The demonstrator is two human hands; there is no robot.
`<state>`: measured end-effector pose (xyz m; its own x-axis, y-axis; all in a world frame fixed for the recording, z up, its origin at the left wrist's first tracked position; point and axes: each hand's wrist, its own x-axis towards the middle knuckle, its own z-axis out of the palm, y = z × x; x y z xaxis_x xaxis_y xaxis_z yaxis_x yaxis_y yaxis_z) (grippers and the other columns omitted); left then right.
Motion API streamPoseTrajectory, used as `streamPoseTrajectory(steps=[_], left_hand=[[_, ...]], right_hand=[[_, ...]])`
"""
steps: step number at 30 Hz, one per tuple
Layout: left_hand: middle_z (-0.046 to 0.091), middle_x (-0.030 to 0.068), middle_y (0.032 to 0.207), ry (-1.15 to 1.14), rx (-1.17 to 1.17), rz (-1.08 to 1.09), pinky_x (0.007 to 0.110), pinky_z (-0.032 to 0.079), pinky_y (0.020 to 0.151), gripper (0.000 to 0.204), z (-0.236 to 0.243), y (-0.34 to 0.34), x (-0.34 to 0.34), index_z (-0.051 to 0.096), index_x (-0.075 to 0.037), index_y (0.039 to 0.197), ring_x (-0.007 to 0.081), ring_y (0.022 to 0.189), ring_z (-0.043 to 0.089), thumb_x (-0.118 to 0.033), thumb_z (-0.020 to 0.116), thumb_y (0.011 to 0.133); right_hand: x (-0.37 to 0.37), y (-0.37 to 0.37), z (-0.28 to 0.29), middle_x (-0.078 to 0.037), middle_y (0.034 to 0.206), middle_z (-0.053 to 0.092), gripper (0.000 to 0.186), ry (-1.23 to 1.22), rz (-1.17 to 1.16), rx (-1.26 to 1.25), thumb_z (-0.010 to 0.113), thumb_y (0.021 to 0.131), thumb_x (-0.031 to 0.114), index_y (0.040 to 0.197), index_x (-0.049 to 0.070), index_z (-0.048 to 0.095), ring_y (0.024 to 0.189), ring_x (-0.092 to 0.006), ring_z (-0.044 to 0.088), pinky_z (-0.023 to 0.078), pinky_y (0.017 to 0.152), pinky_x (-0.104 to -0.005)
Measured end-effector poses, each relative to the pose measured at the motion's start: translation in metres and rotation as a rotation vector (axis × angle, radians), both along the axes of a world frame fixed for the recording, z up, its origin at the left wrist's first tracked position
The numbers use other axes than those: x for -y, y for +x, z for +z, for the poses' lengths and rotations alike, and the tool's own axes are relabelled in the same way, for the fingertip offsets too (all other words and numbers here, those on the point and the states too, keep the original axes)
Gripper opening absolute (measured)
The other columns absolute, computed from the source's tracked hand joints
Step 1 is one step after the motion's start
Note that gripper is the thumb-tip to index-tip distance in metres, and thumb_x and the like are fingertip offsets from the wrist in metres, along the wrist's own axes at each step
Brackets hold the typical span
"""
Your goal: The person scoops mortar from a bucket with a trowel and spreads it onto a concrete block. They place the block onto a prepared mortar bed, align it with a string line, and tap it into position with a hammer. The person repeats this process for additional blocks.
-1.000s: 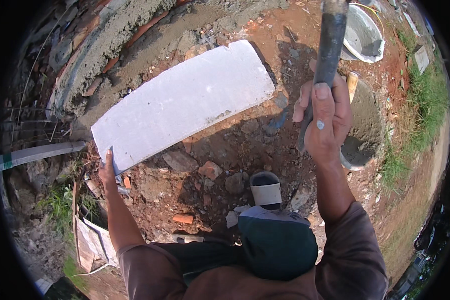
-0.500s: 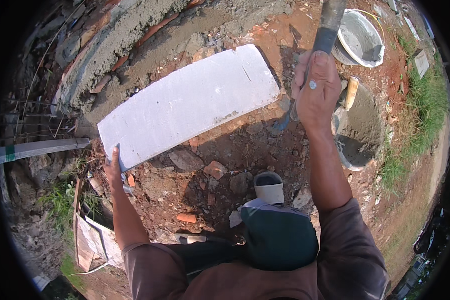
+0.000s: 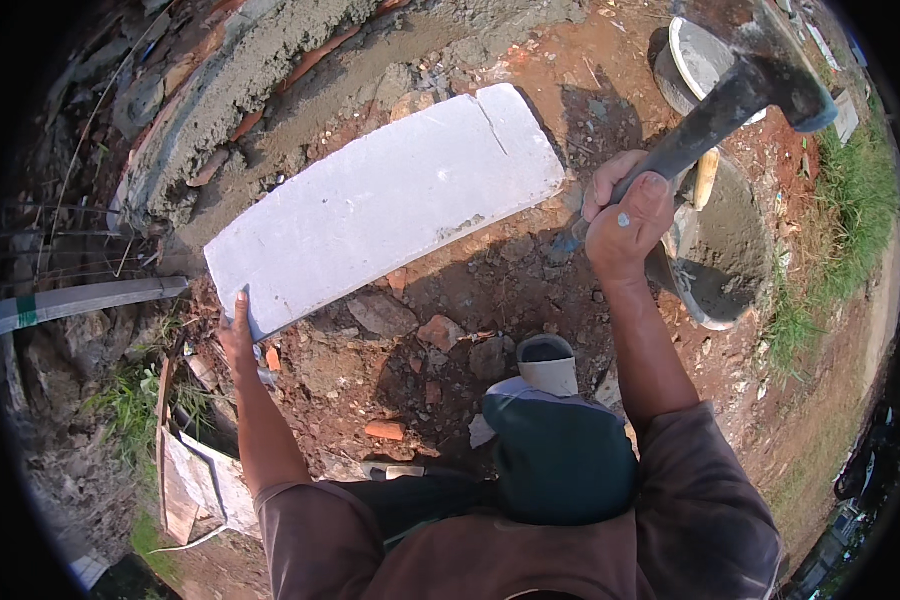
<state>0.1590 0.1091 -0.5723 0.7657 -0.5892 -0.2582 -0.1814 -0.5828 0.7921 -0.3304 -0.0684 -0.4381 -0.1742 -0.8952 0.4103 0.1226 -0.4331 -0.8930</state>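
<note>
A long, pale lightweight concrete block lies slantwise in front of me. A thin dark cut crosses its surface near the right end. My left hand grips the block's lower left corner, thumb on the top face. My right hand is closed round the dark handle of a hammer, raised to the right of the block and apart from it. The hammer's metal head points to the upper right and is partly blurred. Beneath the right forearm sits a mortar-filled tub, with a wooden-handled tool resting at it.
A white-rimmed bucket stands at the far right. Wet mortar lies along a curved ledge at the upper left. Broken bricks and stones cover the reddish soil near my boot. A grey bar juts in from the left.
The hammer has swung from upright to leaning right, its head coming into view, and my right hand has dropped slightly. The cut on the block now reaches its far edge. My left hand keeps its grip.
</note>
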Motion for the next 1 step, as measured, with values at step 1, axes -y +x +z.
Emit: streamPoseTrajectory(steps=[1], left_hand=[[0.055, 0.0211, 0.122, 0.051, 0.068, 0.01, 0.039, 0.038, 0.1, 0.087, -0.001, -0.0024, 0.0036, 0.043, 0.006, 0.132, 0.0301, 0.113, 0.052, -0.054, 0.071, 0.075]], right_hand=[[0.0008, -0.002, 0.0039, -0.001, 0.061, 0.045, 0.058, -0.009, -0.005, -0.005, 0.046, 0.09, 0.058, 0.095, 0.001, 0.049, 0.045, -0.0082, 0.041, 0.036, 0.04, -0.0217]])
